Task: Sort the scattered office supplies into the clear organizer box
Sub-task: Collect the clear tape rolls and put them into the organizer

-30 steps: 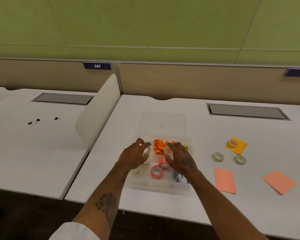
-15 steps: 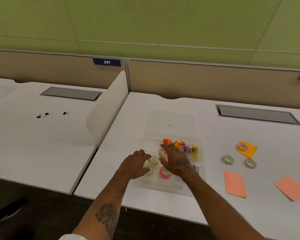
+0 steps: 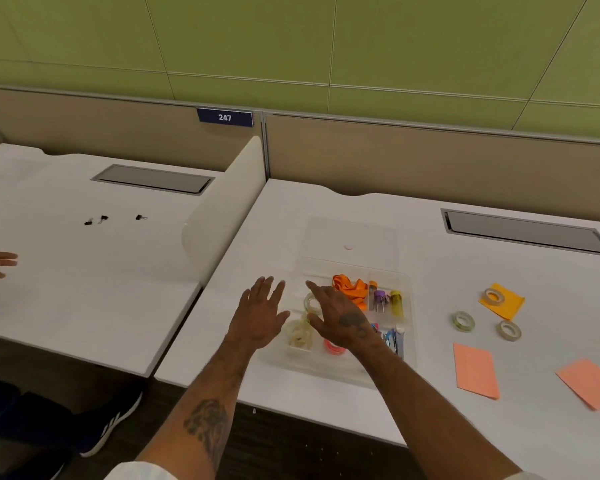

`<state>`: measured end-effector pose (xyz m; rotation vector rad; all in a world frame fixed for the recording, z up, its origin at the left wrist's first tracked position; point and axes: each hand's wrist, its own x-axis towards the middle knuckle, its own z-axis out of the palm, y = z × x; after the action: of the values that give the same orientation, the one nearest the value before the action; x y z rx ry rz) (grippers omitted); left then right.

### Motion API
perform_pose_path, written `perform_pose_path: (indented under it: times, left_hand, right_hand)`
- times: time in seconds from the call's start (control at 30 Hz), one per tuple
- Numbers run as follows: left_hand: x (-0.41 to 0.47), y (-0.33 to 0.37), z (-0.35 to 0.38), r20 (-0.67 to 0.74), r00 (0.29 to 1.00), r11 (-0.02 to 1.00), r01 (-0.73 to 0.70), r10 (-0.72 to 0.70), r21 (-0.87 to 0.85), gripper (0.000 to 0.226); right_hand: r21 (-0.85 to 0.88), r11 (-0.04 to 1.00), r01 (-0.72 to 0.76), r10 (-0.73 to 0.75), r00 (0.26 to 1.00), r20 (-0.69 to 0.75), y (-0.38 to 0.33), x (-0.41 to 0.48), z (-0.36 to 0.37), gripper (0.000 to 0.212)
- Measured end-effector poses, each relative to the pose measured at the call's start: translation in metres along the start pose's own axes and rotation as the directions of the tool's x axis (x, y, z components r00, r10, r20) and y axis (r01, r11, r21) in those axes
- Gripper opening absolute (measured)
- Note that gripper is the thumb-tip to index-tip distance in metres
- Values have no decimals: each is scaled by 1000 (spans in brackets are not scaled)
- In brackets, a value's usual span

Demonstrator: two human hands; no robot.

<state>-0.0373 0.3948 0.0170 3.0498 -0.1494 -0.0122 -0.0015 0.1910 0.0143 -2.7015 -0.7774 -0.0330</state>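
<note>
Both forearms reach forward over the table (image 3: 291, 209). The left hand (image 3: 260, 315) hovers palm down at the left edge of the clear organizer box (image 3: 326, 370), fingers straight and spread, holding nothing. The right hand (image 3: 342, 322) is flat and released above the box's middle. The box sits near the table's front edge, its lid (image 3: 350, 237) folded back. Inside lie an orange ribbon (image 3: 350, 289), coloured vials (image 3: 383, 301), clear tape rolls (image 3: 300, 336) and a pink tape roll (image 3: 333, 347). Loose tape rolls (image 3: 463, 321) lie to its right.
</note>
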Motion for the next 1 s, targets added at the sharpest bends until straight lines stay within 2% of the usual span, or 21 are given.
perform_pose_path:
  times: [0.17,0.37,0.57,0.73,0.83,1.0]
  left_hand:
    - [3,0,4,-21,999,999,36,-36,27,85]
    - [8,11,5,-62,998,1000,-2,2,1,88]
    - [26,38,8,-55,994,996,-90,89,-21,86]
    - [46,82,12,-40,976,975,-217,215,-48,90]
    - [58,111,13,-36,954,954,-298,297,-32,82]
    - [81,161,25,-20,934,932,-357,357,-67,76]
  right_hand:
    - [-29,999,-38,38,999,-5,2,-4,-4,73]
    - [-116,984,-133,126,990,-64,17,-17,-8,76]
    - [-152,952,-266,250,961,-120,46,-44,-11,77]
    - [-185,907,-378,362,925,-117,81,-75,-22,78]
    - [-178,878,-444,419,893,-163,104,-92,-30,74]
    - [-214,837,-504,473,862,-181,154,-117,-38,70]
